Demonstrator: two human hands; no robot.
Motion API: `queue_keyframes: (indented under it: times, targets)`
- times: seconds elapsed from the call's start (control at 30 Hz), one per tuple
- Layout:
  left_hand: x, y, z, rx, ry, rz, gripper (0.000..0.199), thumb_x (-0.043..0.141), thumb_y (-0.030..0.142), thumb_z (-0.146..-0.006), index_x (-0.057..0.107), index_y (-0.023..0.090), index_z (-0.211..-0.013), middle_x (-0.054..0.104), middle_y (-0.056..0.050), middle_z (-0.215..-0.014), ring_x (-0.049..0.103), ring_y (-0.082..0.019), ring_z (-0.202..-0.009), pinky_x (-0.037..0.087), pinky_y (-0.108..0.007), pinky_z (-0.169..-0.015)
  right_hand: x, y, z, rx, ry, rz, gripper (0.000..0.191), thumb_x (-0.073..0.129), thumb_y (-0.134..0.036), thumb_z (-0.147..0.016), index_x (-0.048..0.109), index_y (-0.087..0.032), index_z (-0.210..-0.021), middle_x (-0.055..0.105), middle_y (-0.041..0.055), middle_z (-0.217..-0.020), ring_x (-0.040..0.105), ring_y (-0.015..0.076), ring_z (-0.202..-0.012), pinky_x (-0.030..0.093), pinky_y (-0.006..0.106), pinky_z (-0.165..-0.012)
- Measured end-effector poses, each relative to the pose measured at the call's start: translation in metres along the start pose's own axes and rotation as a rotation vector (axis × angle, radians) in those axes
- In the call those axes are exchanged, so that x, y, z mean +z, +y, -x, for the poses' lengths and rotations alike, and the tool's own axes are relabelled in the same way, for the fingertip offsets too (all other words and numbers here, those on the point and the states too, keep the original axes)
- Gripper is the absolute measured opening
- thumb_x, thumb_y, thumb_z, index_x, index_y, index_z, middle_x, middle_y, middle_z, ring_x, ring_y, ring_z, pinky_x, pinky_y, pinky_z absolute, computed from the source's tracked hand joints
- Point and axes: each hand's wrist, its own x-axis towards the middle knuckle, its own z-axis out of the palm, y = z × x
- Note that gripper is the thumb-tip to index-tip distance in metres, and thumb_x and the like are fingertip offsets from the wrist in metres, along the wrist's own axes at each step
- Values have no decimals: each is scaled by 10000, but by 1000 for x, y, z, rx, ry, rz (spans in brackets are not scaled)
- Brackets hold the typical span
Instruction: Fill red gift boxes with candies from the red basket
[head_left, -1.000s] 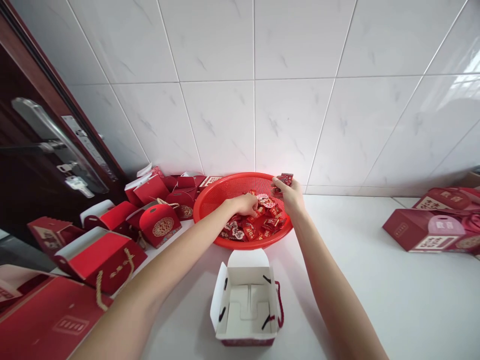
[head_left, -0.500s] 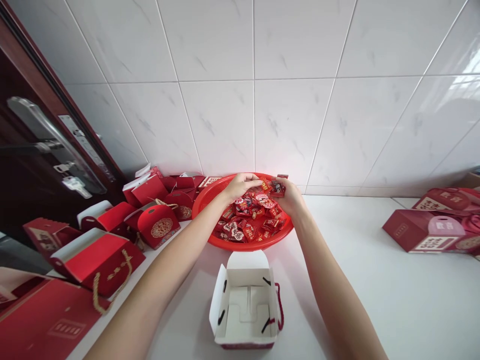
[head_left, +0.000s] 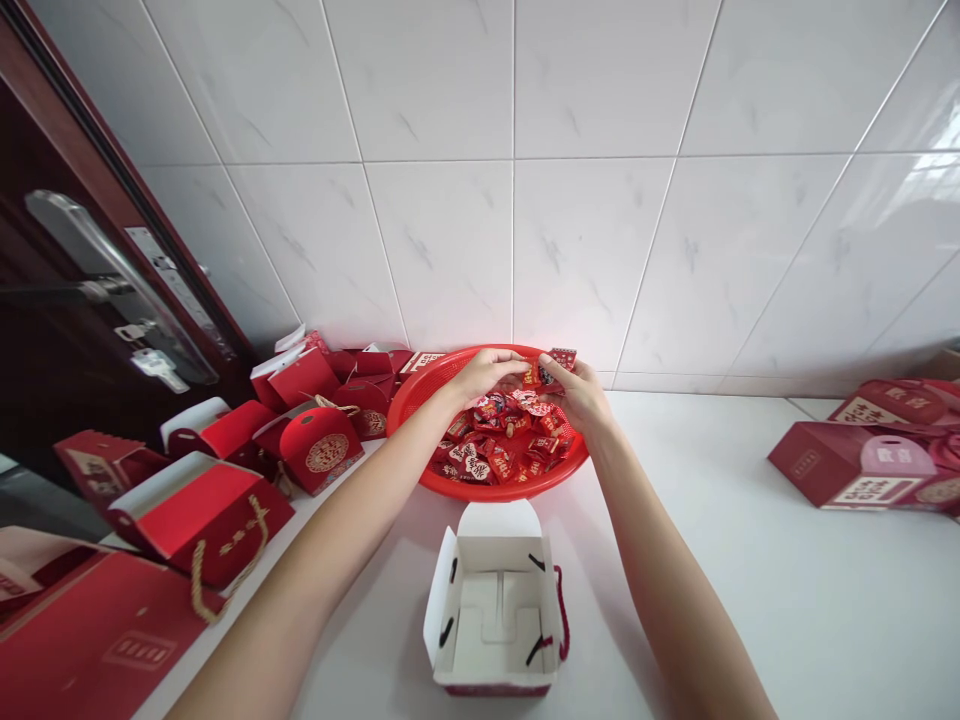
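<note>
Both hands over the far part of the red basket, right hand at its right rim. Right hand grasping dark red packets between thumb and fingers, one edge jutting up at the far side. Left hand beside it, fingers extended toward an orange-red sweet — whether they gripped it or only touched it, could not tell.

Basket held a loose heap of wrapped sweets, mostly in its near and right parts. Just near of it stood the open box: white inside, bare floor showing, far flap raised, left flap leaning out, red cord handle on the right.

Red gift boxes crowded the left side — several with lids up; more boxes lay well apart at far right, all on the white tabletop.
</note>
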Motion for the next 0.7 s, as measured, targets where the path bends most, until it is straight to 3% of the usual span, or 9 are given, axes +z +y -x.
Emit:
queue_keyframes:
  times: [0.17,0.37,0.6,0.7]
  targets:
    - [-4,-4,-3,26,53,12,260,842,348,-606,665,172,-678,664,3,-701,600,-152,-712,453,-298,-711,0,-2,1,19,-41,-13,315,917,-299,-575,703,-175,-771,727,15,-772,667,148,-673,612,273,-615]
    - [-6,-4,-5,11,129,20,258,849,318,-586,652,169,-662,646,17,-691,571,-127,-671,428,-284,-675,0,-2,1,21,-4,-34,244,890,-210,-578,699,-176,-725,717,8,-747,673,154,-674,623,281,-590]
    - [-5,0,-3,-30,41,59,344,915,380,-516,747,158,-719,704,-22,-737,600,-159,-730,449,-304,-701,-1,-2,0,-2,-17,-46,261,907,-218,-576,712,-184,-745,731,7,-762,690,160,-713,638,286,-636]
    - [-7,-2,-3,17,62,2,330,906,401,-533,753,166,-708,727,-30,-767,607,-160,-745,450,-306,-735,-3,1,-1,-15,-65,-29,292,924,-246,-559,723,-174,-758,743,21,-781,699,168,-734,647,300,-669]
